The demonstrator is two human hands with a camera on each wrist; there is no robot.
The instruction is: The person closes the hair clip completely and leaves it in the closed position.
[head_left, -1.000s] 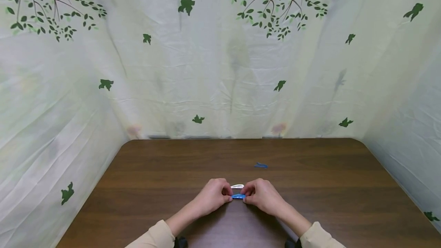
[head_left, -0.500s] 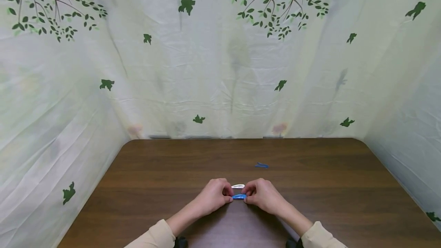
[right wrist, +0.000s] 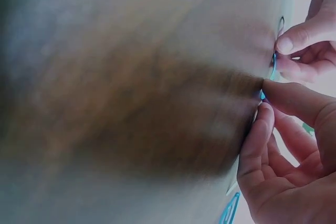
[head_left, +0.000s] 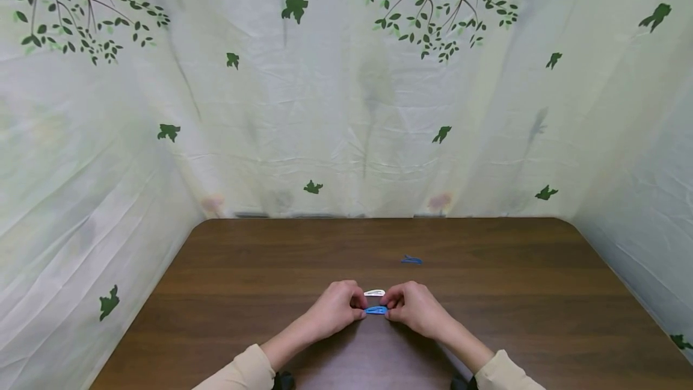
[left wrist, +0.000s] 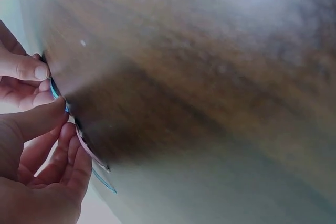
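A blue snap hair clip (head_left: pixel 376 310) is held level between both hands, near the front of the table. My left hand (head_left: pixel 340 310) pinches its left end between thumb and fingers, and my right hand (head_left: pixel 415 310) pinches the right end. The fingertips cover both ends of the clip. In the left wrist view only a thin blue edge of this clip (left wrist: pixel 54 89) shows between the two hands. Just behind it lies a white snap hair clip (head_left: pixel 375 293), partly hidden by the fingers.
Farther back on the brown wooden table (head_left: pixel 271 257) lies another blue hair clip (head_left: pixel 411 260), its two arms spread apart. A pale curtain (head_left: pixel 335 107) with printed leaves and birds hangs behind the table and along its sides.
Both hands keep almost the same place. The held blue clip has turned slightly, and its flat face with the inner slot shows more clearly.
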